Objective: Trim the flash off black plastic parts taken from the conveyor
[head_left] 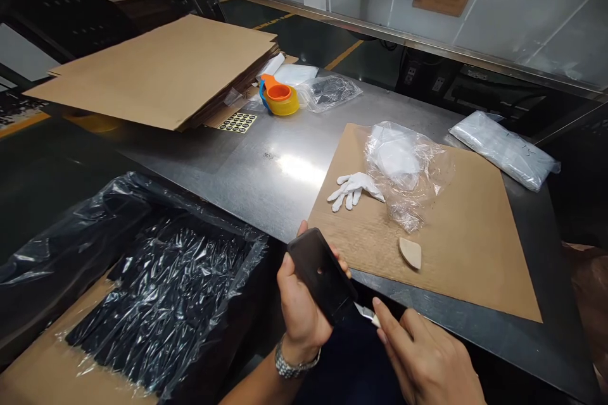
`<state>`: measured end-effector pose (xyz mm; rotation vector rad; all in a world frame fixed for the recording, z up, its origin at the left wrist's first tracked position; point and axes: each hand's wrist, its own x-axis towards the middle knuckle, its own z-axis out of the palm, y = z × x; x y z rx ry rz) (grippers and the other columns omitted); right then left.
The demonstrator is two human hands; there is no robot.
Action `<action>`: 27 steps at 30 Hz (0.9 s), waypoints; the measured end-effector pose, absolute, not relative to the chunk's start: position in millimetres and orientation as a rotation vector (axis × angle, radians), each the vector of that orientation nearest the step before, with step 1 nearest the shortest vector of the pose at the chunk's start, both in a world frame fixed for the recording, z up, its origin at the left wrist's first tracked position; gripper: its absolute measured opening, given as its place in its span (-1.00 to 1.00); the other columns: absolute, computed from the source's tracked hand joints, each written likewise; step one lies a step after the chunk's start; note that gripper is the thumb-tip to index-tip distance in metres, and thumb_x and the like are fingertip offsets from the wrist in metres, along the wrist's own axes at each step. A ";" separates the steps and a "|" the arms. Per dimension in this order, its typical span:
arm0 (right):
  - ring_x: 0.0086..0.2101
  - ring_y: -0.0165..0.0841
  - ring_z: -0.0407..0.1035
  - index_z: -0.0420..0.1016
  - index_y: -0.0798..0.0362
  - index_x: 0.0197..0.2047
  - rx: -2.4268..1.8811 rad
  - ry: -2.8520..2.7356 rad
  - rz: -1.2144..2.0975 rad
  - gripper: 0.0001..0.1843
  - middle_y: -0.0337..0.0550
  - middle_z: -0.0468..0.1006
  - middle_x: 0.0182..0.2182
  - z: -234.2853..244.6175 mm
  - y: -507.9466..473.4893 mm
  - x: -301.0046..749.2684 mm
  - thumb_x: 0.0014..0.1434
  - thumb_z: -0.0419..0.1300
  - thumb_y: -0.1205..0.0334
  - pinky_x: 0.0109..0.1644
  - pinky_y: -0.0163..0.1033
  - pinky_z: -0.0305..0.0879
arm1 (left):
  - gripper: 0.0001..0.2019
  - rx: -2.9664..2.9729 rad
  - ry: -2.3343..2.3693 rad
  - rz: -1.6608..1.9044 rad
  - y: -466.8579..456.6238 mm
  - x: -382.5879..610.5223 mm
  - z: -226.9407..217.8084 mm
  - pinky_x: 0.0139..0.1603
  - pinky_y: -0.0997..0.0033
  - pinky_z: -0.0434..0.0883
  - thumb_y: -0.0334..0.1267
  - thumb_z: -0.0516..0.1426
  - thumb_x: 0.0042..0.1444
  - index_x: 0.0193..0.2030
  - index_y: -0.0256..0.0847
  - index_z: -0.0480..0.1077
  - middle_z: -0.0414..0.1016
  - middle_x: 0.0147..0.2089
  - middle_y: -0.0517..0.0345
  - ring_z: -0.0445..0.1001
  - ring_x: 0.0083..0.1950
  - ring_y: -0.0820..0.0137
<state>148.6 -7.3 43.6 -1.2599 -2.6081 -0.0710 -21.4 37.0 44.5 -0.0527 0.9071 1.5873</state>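
My left hand [301, 307] grips a black rectangular part [323, 272] that looks like a plastic case with a small hole in its face. A metal-banded watch circles that wrist. In my right hand [425, 351] is a small knife [365, 312] with a pale handle, its blade touching or very near the lower right edge of the black part. Beyond the hands, a cardboard sheet [465, 266] carries a white glove [354, 191], a clear plastic bag [403, 158] with white material inside, and a small beige wedge-shaped piece [410, 254].
A stack of cardboard sheets [175, 69] overhangs the metal table [266, 183] at left. Near it are a yellow tape roll [284, 101] and a sticker sheet [238, 122]. A wrapped packet [503, 149] lies at right. Lower left, a box holds black plastic-wrapped items [166, 297].
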 end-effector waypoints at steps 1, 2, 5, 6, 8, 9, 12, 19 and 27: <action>-0.61 -0.53 0.27 0.37 0.08 0.07 -1.258 -2.611 -0.065 -0.65 -0.29 0.32 -0.58 43.6 -7.3 149.1 0.28 -0.04 0.23 -0.54 -0.41 0.14 | -0.52 -0.048 0.906 1.588 36.8 -21.2 44.4 -0.44 0.36 0.39 0.00 -0.10 0.12 0.21 0.11 0.13 0.43 -0.44 0.15 0.40 -0.48 0.38; -0.61 -0.53 0.27 0.37 0.08 0.07 -1.255 -2.616 -0.057 -0.65 -0.29 0.32 -0.58 43.8 -7.1 149.5 0.29 -0.04 0.23 -0.55 -0.41 0.13 | -0.52 -0.042 0.907 1.590 36.4 -21.0 44.4 -0.43 0.36 0.39 0.00 -0.10 0.12 0.21 0.11 0.12 0.43 -0.44 0.15 0.40 -0.48 0.38; -0.62 -0.52 0.28 0.38 0.08 0.06 -1.254 -2.622 -0.029 -0.66 -0.29 0.33 -0.58 44.4 -5.8 150.0 0.30 -0.07 0.23 -0.57 -0.40 0.12 | -0.52 -0.027 0.916 1.597 34.9 -19.9 44.5 -0.43 0.35 0.39 0.00 -0.10 0.13 0.21 0.12 0.12 0.43 -0.44 0.14 0.40 -0.47 0.37; -0.62 -0.52 0.28 0.38 0.09 0.05 -1.256 -2.623 -0.020 -0.65 -0.29 0.33 -0.58 44.7 -5.2 149.9 0.30 -0.09 0.23 -0.57 -0.40 0.11 | -0.53 -0.022 0.918 1.600 34.3 -19.4 44.4 -0.43 0.35 0.39 0.00 -0.11 0.13 0.21 0.12 0.13 0.43 -0.44 0.14 0.40 -0.47 0.37; -0.63 -0.53 0.27 0.40 0.08 0.03 -1.258 -2.625 -0.018 -0.65 -0.29 0.33 -0.58 45.4 -4.1 149.4 0.31 -0.11 0.23 -0.58 -0.40 0.09 | -0.53 -0.007 0.918 1.607 33.2 -18.5 43.8 -0.43 0.35 0.39 0.00 -0.11 0.14 0.20 0.12 0.13 0.44 -0.44 0.14 0.40 -0.47 0.37; -0.63 -0.53 0.27 0.41 0.08 0.02 -1.260 -2.626 -0.027 -0.64 -0.29 0.33 -0.59 45.7 -3.7 149.0 0.32 -0.12 0.23 -0.58 -0.39 0.08 | -0.53 0.001 0.917 1.609 32.8 -18.0 43.2 -0.43 0.35 0.40 -0.01 -0.11 0.14 0.21 0.12 0.13 0.44 -0.44 0.14 0.41 -0.46 0.37; -0.64 -0.52 0.24 0.44 0.07 -0.02 -1.270 -2.611 -0.097 -0.63 -0.28 0.31 -0.61 46.4 -3.8 148.3 0.33 -0.16 0.24 -0.58 -0.36 0.04 | -0.52 0.020 0.915 1.603 32.2 -16.8 41.7 -0.43 0.34 0.41 0.00 -0.10 0.14 0.22 0.11 0.11 0.44 -0.44 0.13 0.41 -0.46 0.36; -0.60 -0.45 0.18 0.41 0.05 0.02 -1.247 -2.642 -0.321 -0.68 -0.26 0.31 -0.60 40.7 -4.9 150.8 0.28 -0.05 0.25 -0.49 -0.28 -0.02 | -0.51 0.033 0.986 1.535 35.3 -15.5 42.9 -0.45 0.35 0.43 -0.02 -0.10 0.16 0.24 0.03 0.08 0.44 -0.44 0.14 0.42 -0.48 0.37; -0.59 -0.46 0.15 0.47 0.17 -0.08 -1.161 -2.549 -0.058 -0.68 -0.28 0.30 -0.63 41.1 2.4 155.4 0.30 -0.08 0.33 -0.46 -0.27 -0.04 | -0.55 0.022 1.013 1.346 38.5 -21.0 41.0 -0.46 0.38 0.43 -0.04 -0.06 0.17 0.21 0.06 0.12 0.42 -0.42 0.17 0.43 -0.48 0.40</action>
